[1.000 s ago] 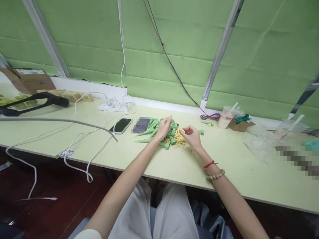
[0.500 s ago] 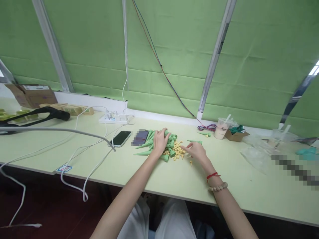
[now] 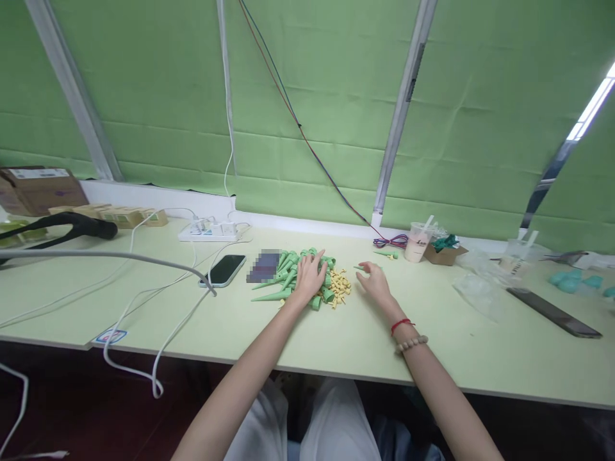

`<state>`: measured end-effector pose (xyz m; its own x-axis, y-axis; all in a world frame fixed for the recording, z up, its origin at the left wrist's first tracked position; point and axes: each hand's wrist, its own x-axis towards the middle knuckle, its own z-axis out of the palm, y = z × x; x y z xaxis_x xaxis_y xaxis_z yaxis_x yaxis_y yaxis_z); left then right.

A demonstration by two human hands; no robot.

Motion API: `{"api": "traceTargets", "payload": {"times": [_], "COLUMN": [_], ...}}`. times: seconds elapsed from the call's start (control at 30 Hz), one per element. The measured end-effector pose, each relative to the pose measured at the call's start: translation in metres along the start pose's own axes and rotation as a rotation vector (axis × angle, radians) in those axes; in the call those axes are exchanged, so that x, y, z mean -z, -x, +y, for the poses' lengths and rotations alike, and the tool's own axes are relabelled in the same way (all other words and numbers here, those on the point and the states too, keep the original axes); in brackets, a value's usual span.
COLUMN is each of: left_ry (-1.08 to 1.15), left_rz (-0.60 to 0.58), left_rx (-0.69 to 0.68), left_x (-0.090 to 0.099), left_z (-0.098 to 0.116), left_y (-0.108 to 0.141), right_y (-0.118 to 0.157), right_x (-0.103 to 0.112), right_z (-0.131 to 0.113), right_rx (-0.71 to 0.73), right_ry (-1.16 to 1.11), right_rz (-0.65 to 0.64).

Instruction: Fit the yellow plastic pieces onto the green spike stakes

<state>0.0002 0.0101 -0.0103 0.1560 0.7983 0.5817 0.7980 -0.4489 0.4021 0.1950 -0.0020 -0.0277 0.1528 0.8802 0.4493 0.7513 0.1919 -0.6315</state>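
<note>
My left hand (image 3: 310, 278) lies over a heap of green cone-shaped spikes (image 3: 288, 275), fingers stretched out and a little spread. It touches the spikes and hides part of the heap. Small yellow plug-like pieces (image 3: 340, 288) are piled against the right side of the spikes. To the right of them is my right hand (image 3: 377, 285), its thumb and index finger curved and apart, with nothing visible between them. A single green spike (image 3: 359, 267) lies behind that hand, mostly covered by it. Farther back rests another green spike with a yellow piece (image 3: 387, 255).
Left of the heap lie a phone (image 3: 228, 270), a power strip (image 3: 209, 234) and loose white cables (image 3: 158, 301). At the right stand a drink cup (image 3: 417, 243) and a small cardboard box (image 3: 444, 255), beside a plastic bag (image 3: 475, 291) and a dark phone (image 3: 552, 312).
My right hand has drawn back from the yellow pieces and now covers most of the single spike. The stray yellow piece near it no longer lies apart. The view has shifted slightly right.
</note>
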Motion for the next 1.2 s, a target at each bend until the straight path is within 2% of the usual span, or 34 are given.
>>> {"api": "traceTargets", "payload": {"times": [0.03,0.1,0.2,0.3,0.37,0.47,0.57,0.67,0.73,0.87,0.97,1.07,1.2], "left_ry": [0.018,0.059,0.13,0.173,0.169,0.15,0.142,0.145,0.157,0.22,0.238,0.205,0.149], "left_rz": [0.038,0.119,0.189,0.18,0.146,0.102,0.078,0.072,0.077,0.13,0.16,0.137,0.073], "left_rx": [-0.007,-0.023,-0.118,-0.324,-0.453,-0.557,-0.587,-0.593,-0.566,-0.442,-0.38,-0.372,-0.407], "left_x": [0.0,0.0,0.001,0.002,0.001,-0.001,-0.002,-0.004,-0.005,-0.005,-0.004,-0.002,-0.001], "left_z": [0.002,0.005,0.012,0.018,0.021,0.024,0.027,0.027,0.026,0.023,0.021,0.02,0.022], "left_y": [0.001,0.001,0.003,0.006,0.009,0.013,0.016,0.017,0.017,0.015,0.013,0.013,0.014], "right_y": [-0.002,-0.004,-0.005,-0.007,-0.009,-0.011,-0.011,-0.01,-0.007,0.0,0.005,0.009,0.013], "right_x": [0.001,0.001,0.0,-0.001,-0.001,0.001,0.001,0.0,0.0,-0.001,-0.006,-0.015,-0.021], "right_z": [0.007,0.02,0.035,0.042,0.044,0.044,0.041,0.035,0.029,0.01,-0.005,-0.018,-0.031], "right_rx": [-0.021,-0.129,-0.261,-0.244,-0.205,-0.16,-0.141,-0.168,-0.156,-0.087,-0.102,-0.089,-0.125], "right_ry": [0.096,0.261,0.39,0.413,0.423,0.434,0.288,-0.05,-0.241,-0.343,-0.399,-0.502,-0.742], "right_rz": [0.065,0.106,0.026,-0.058,-0.047,-0.004,0.094,0.221,0.253,0.271,0.279,0.254,0.133]}}
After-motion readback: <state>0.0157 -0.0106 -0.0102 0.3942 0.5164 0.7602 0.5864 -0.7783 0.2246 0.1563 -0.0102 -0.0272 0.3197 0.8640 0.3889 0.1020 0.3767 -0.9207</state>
